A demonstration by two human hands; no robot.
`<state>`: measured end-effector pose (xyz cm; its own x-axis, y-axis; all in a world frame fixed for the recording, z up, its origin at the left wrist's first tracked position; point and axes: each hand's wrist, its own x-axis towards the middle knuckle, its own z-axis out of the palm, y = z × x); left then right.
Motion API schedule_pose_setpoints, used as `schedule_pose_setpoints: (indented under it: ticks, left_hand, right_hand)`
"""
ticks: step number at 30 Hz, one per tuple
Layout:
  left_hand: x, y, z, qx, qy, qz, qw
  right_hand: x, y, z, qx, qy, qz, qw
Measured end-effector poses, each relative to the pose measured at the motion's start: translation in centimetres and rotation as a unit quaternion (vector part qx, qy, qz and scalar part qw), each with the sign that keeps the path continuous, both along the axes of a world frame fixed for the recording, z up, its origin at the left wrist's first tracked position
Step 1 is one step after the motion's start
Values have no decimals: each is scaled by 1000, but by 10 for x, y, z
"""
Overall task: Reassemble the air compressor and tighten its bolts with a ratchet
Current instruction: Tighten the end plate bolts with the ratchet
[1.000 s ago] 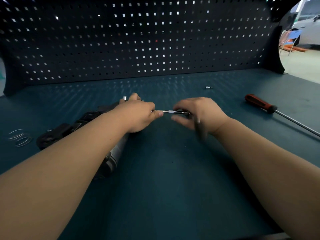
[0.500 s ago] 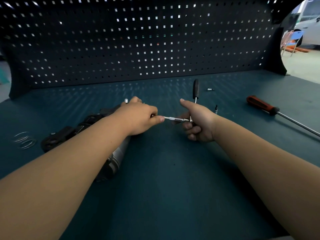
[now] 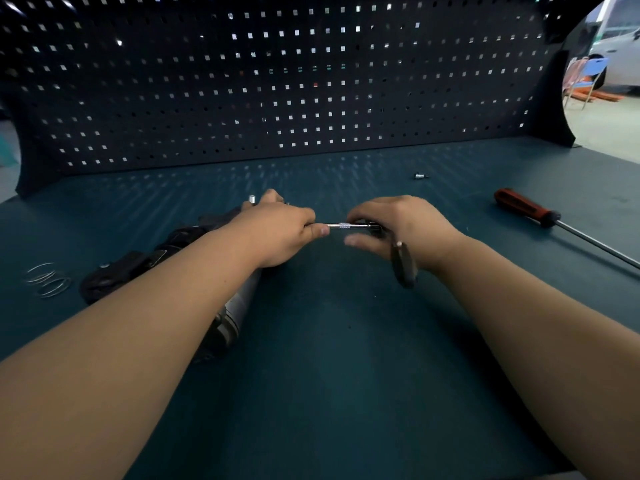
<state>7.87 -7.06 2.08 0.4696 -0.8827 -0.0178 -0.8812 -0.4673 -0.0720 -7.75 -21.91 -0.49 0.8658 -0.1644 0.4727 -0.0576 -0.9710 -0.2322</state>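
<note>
Air compressor [image 3: 242, 299] on its side on the desk [image 3: 346, 393], left of centre, half hidden under the left forearm; black housing seemingly back on the silver body. Left hand [image 3: 280, 233] curled over its far end, fingertips touching the thin bar of the ratchet [image 3: 401, 265]. Right hand [image 3: 401, 223] wrapped round the ratchet's head, handle blurred and pointing down toward the viewer. Hands near each other, joined only by the bar. Judged from this: reassembly largely done, tightening under way on one bolt hidden beneath the left hand. Probably left to do: other bolts, number not visible. Loose wire rings [image 3: 48, 280] near the left edge, a small socket [image 3: 420, 176] farther back, a screwdriver [image 3: 526, 211] idle to the right.
</note>
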Motion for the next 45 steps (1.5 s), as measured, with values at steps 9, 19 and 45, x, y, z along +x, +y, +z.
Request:
schedule_pose_setpoints:
  ticks: [9,19,45]
  left_hand:
    - [2,3,-3,-44,-12,-30,999]
    - [2,-10,-10,-50,-73,-119,989]
    - [5,-13,-15,-45,-128,-138,981]
  right_hand:
    - [15,11,-2,516,36,-71,853]
    - [21,11,3,688,38,-78,721]
    - [21,8,-8,641,86,-86,758]
